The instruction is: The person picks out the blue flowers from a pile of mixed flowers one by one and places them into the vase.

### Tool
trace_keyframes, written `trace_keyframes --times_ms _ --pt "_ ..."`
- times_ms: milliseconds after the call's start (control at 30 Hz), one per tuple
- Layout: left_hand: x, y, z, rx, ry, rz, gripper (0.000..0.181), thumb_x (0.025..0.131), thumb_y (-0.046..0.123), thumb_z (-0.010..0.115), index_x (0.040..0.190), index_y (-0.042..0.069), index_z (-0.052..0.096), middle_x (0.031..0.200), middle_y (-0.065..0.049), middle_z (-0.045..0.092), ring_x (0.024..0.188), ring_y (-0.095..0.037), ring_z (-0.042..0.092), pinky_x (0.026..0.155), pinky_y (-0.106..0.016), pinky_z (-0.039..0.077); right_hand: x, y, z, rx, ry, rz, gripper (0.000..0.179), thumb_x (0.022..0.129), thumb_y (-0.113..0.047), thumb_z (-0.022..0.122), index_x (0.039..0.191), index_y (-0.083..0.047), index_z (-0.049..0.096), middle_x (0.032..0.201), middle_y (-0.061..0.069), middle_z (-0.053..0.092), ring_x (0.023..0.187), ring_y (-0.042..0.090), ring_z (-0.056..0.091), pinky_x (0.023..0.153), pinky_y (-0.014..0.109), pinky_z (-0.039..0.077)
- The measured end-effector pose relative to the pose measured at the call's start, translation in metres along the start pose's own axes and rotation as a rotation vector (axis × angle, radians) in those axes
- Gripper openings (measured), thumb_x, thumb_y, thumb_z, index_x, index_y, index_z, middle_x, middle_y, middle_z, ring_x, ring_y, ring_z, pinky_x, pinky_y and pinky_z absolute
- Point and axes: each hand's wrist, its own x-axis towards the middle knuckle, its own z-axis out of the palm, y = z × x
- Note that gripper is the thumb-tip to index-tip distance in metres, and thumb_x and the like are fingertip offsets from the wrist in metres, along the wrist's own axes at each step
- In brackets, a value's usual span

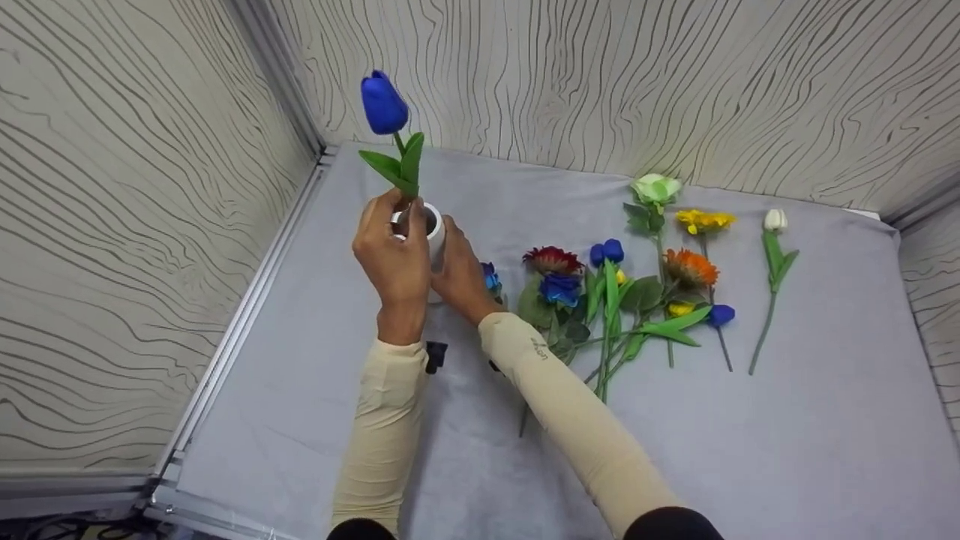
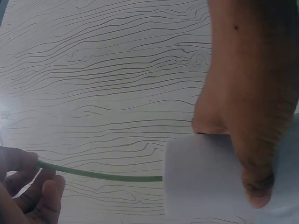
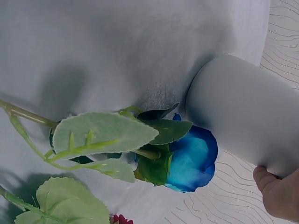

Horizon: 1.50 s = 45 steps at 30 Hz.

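Observation:
My left hand (image 1: 396, 255) pinches the green stem of a blue tulip (image 1: 384, 105), whose bloom stands upright above the fingers with two leaves below it. In the left wrist view, the stem (image 2: 103, 176) runs from the fingertips into the mouth of a white cylindrical vase (image 2: 201, 179). My right hand (image 1: 463, 276) grips the side of that vase, its thumb across the wall in the left wrist view. Beside the vase base lies a blue rose (image 3: 194, 158) with green leaves. The stem's lower end is hidden inside the vase.
To the right lie a dark red flower (image 1: 553, 259), a dark blue rose (image 1: 561, 289), blue tulips (image 1: 607, 251), an orange flower (image 1: 691, 268), a yellow flower (image 1: 705, 220), a pale green rose (image 1: 656, 189) and a white tulip (image 1: 775, 220). Patterned panels (image 1: 600, 90) border the grey cloth (image 1: 810, 450).

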Motion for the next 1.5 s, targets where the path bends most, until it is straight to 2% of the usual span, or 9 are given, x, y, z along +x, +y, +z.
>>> trace_keyframes --times_ms 300,500,633,900,1100,1233,1367,1500 --pt "-0.008 -0.025 0.004 0.111 -0.016 -0.082 0.014 0.086 0.007 0.069 0.097 -0.002 0.072 0.090 -0.012 0.070 0.085 -0.027 0.062 0.072 -0.041 0.051 -0.006 -0.001 0.008 0.009 -0.019 -0.052 0.076 0.090 -0.027 0.065 0.148 0.001 0.024 0.142 0.018 0.041 0.127 0.026 0.044 0.103 0.039 0.038" --pt "-0.010 -0.036 0.007 0.154 -0.017 -0.084 0.011 0.085 0.007 0.069 0.093 0.000 0.072 0.088 -0.010 0.071 0.084 -0.028 0.060 0.076 -0.040 0.047 -0.005 -0.003 0.010 -0.015 -0.013 -0.049 0.074 0.091 -0.025 0.065 0.148 -0.001 0.025 0.141 0.017 0.043 0.126 0.025 0.046 0.103 0.038 0.039" --pt "-0.013 -0.040 0.012 0.158 -0.017 -0.090 0.012 0.084 0.010 0.070 0.089 -0.001 0.072 0.085 -0.011 0.070 0.083 -0.028 0.060 0.076 -0.041 0.047 -0.005 -0.002 0.008 -0.011 -0.007 -0.029 0.074 0.090 -0.023 0.066 0.148 -0.002 0.025 0.140 0.017 0.044 0.125 0.025 0.046 0.103 0.037 0.039" --pt "-0.019 -0.048 0.021 0.213 -0.020 -0.156 0.020 0.086 0.019 0.071 0.083 -0.001 0.072 0.080 -0.012 0.068 0.081 -0.028 0.058 0.073 -0.042 0.045 -0.004 0.002 0.004 0.002 0.005 -0.026 0.070 0.090 -0.017 0.065 0.147 -0.005 0.027 0.135 0.016 0.046 0.118 0.023 0.049 0.099 0.037 0.043" --pt "-0.021 -0.056 0.024 0.239 -0.041 -0.159 0.025 0.087 0.024 0.072 0.081 0.000 0.074 0.081 -0.011 0.068 0.081 -0.029 0.058 0.074 -0.041 0.046 -0.003 0.002 0.003 -0.021 0.019 -0.035 0.069 0.089 -0.011 0.064 0.147 -0.006 0.027 0.135 0.016 0.047 0.118 0.024 0.050 0.097 0.038 0.043" --pt "-0.023 -0.060 0.024 0.248 -0.036 -0.185 0.023 0.084 0.023 0.076 0.080 0.000 0.074 0.081 -0.012 0.067 0.080 -0.029 0.056 0.073 -0.041 0.044 -0.002 0.000 0.004 -0.042 0.004 -0.001 0.069 0.089 -0.012 0.066 0.147 -0.006 0.027 0.136 0.015 0.047 0.119 0.023 0.050 0.099 0.037 0.043" --pt "-0.024 -0.061 0.026 0.261 -0.027 -0.211 0.020 0.081 0.018 0.078 0.082 0.000 0.072 0.082 -0.013 0.064 0.082 -0.030 0.053 0.075 -0.043 0.042 -0.002 -0.001 0.004 -0.091 0.005 0.026 0.070 0.088 -0.013 0.067 0.146 -0.007 0.028 0.134 0.015 0.048 0.117 0.024 0.052 0.095 0.039 0.046" --pt "-0.025 -0.061 0.028 0.275 -0.003 -0.229 0.020 0.079 0.016 0.077 0.087 -0.002 0.072 0.093 -0.015 0.060 0.091 -0.032 0.049 0.079 -0.043 0.041 -0.001 -0.001 0.004 -0.124 0.014 0.027 0.070 0.088 -0.011 0.068 0.145 -0.006 0.029 0.133 0.015 0.049 0.118 0.024 0.052 0.095 0.039 0.046"
